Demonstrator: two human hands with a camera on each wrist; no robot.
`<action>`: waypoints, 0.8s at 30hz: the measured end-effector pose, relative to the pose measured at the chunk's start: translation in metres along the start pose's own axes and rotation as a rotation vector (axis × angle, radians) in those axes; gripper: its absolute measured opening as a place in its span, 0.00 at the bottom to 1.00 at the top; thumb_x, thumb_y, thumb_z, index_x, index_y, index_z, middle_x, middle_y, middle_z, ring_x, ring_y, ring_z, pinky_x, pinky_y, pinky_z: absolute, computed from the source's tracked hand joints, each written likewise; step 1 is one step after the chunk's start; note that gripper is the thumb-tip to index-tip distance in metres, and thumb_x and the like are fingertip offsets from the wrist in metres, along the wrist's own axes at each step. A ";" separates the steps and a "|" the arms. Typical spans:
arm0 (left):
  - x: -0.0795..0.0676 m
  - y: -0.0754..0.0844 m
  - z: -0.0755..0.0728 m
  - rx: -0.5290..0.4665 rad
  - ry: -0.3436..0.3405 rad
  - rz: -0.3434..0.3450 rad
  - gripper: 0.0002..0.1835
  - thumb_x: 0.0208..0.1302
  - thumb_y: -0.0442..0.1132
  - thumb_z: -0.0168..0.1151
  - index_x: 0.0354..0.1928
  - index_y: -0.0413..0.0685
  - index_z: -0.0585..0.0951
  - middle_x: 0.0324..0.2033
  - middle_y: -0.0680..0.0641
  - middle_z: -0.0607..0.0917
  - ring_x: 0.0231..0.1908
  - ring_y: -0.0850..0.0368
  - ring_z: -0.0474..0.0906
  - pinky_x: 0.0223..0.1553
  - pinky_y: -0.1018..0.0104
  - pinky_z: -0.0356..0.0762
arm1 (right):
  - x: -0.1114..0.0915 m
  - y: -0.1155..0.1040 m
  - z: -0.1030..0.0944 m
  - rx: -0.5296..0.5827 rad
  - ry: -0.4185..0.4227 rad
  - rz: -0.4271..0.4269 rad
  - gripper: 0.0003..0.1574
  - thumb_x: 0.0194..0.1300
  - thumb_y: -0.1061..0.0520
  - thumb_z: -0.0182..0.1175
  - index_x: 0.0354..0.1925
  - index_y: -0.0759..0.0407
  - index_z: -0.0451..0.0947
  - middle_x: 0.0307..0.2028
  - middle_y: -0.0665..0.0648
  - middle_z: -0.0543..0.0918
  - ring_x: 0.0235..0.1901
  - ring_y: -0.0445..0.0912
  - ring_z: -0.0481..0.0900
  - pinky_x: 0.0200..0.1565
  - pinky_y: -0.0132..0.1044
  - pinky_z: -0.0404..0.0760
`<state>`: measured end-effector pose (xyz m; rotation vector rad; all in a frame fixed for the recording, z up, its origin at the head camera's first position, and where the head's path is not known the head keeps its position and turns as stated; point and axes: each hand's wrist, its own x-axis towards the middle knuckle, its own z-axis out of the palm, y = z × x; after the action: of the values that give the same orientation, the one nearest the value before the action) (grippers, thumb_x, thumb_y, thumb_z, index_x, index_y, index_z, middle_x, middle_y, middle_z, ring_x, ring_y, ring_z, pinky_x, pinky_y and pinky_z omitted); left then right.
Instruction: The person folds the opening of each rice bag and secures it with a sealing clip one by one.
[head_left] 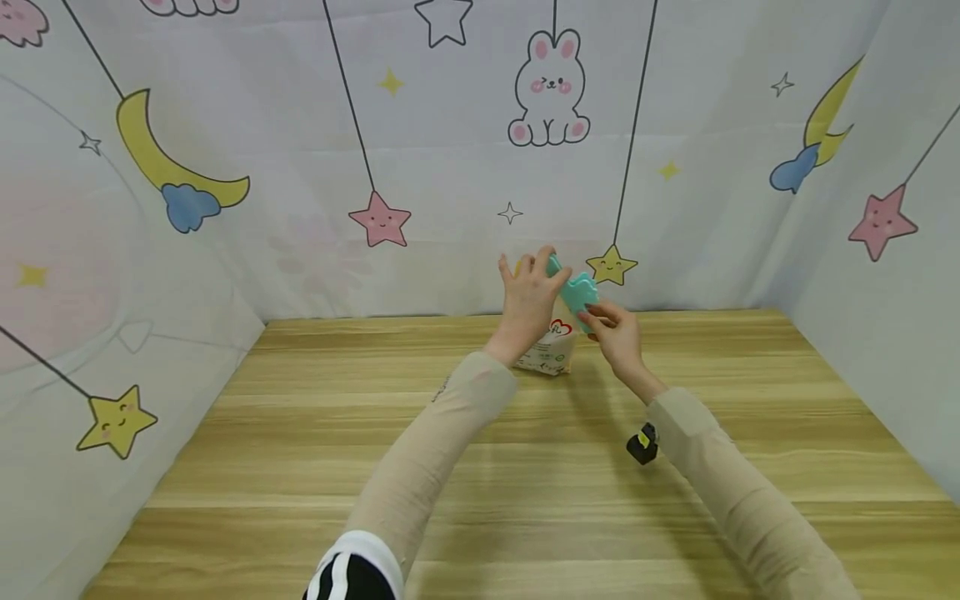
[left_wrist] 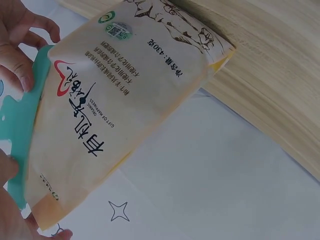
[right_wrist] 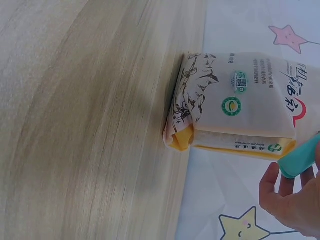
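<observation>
An off-white printed paper package [left_wrist: 125, 90] with yellow sides stands on the table near the back wall. A teal scalloped bag clip [head_left: 580, 293] lies along its top edge. My left hand [head_left: 531, 287] pinches the clip's left end together with the package's top corner; its fingertips reach behind the package. My right hand [head_left: 618, 333] grips the clip's other end between thumb and fingers, and in the right wrist view this hand [right_wrist: 295, 200] appears beside the package's upper corner. Whether the clip is fully closed cannot be told.
The wood-grain table [head_left: 322, 417] meets a white cloth wall [head_left: 450, 167] printed with stars, moons and a rabbit. A small black object [head_left: 642, 444] with a yellow patch shows beside the right sleeve; whether it touches the table is unclear.
</observation>
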<state>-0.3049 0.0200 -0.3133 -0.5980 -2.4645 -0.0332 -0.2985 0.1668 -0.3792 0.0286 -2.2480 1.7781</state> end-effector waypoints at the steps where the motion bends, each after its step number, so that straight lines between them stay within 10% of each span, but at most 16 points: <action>1: 0.000 0.000 -0.001 -0.002 -0.006 0.001 0.25 0.55 0.33 0.59 0.54 0.64 0.73 0.59 0.49 0.66 0.54 0.51 0.67 0.57 0.42 0.60 | 0.000 0.000 0.000 0.001 -0.004 -0.002 0.20 0.60 0.57 0.56 0.48 0.68 0.74 0.49 0.65 0.76 0.35 0.35 0.76 0.44 0.44 0.78; 14: -0.002 -0.001 -0.002 -0.001 0.003 0.002 0.24 0.60 0.35 0.54 0.58 0.64 0.69 0.59 0.49 0.66 0.52 0.51 0.69 0.53 0.48 0.65 | -0.005 0.000 -0.006 -0.075 -0.054 -0.056 0.23 0.64 0.56 0.52 0.54 0.67 0.70 0.52 0.67 0.74 0.48 0.58 0.76 0.45 0.49 0.77; 24: -0.006 -0.005 -0.002 0.006 -0.001 -0.016 0.23 0.64 0.41 0.50 0.61 0.64 0.65 0.59 0.47 0.66 0.54 0.50 0.67 0.54 0.44 0.63 | -0.007 0.007 -0.013 -0.143 -0.105 -0.071 0.23 0.65 0.57 0.49 0.57 0.62 0.68 0.51 0.69 0.74 0.44 0.56 0.75 0.41 0.50 0.78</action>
<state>-0.3018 0.0125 -0.3143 -0.5755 -2.4693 -0.0318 -0.2907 0.1798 -0.3844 0.1747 -2.4103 1.6107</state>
